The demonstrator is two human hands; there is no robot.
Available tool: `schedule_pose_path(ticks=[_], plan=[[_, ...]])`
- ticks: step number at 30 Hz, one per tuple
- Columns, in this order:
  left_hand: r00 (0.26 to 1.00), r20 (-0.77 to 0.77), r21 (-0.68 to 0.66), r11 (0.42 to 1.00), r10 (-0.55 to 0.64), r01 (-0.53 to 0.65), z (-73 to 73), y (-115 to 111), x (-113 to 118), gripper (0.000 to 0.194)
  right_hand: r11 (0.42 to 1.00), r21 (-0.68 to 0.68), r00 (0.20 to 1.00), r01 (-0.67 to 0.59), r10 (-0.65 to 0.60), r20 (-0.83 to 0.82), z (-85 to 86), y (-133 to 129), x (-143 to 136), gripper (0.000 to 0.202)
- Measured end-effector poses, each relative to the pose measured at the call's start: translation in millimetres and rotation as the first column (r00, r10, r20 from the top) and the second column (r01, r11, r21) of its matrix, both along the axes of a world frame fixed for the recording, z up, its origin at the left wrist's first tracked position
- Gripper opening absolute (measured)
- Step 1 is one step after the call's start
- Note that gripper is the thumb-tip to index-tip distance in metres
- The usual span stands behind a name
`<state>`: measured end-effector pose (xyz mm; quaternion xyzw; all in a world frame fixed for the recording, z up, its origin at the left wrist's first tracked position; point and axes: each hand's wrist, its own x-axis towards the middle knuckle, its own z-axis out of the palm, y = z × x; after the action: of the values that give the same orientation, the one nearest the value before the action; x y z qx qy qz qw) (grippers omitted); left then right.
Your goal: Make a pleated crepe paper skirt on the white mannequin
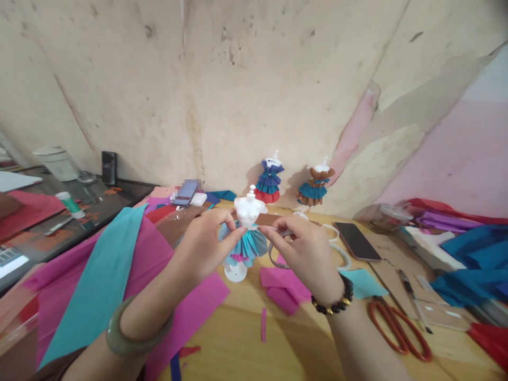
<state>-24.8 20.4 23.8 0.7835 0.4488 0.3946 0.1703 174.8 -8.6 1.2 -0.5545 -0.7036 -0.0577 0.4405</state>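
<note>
Left hand (206,238) pinches white tape strip (253,228), right hand (311,246) pinches it farther along, strip runs level at waist of white mannequin (248,210), pleated blue skirt (250,244) below.

On my left I wear a rounded greyish-green bangle (114,333) and dark brown sleeve (55,369); on my right, a black-and-gold beaded bracelet (338,307).
</note>
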Motion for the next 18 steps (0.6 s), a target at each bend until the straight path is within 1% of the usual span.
schedule_pose_path(ticks=[5, 12, 18], plan=[[0.999, -0.027, 0.004, 0.999, 0.044, -0.044, -3.1, 4.0, -0.2, 0.026, 0.998, 0.05, 0.999, 0.024, -0.027, 0.045, -4.8, 2.2, -1.5, 0.028], [0.999, -0.001, 0.009, 0.999, 0.032, -0.032, -5.2, 8.4, 0.5, 0.024, 0.996, 0.076, 0.997, 0.048, -0.052, 0.05, -7.1, 4.3, -2.3, 0.028], [0.999, 0.05, -0.05, 0.999, 0.007, -0.004, -3.4, 7.5, 0.5, 0.023, 0.996, 0.076, 0.998, 0.049, -0.052, 0.042, -4.6, 4.1, -5.2, 0.028]])
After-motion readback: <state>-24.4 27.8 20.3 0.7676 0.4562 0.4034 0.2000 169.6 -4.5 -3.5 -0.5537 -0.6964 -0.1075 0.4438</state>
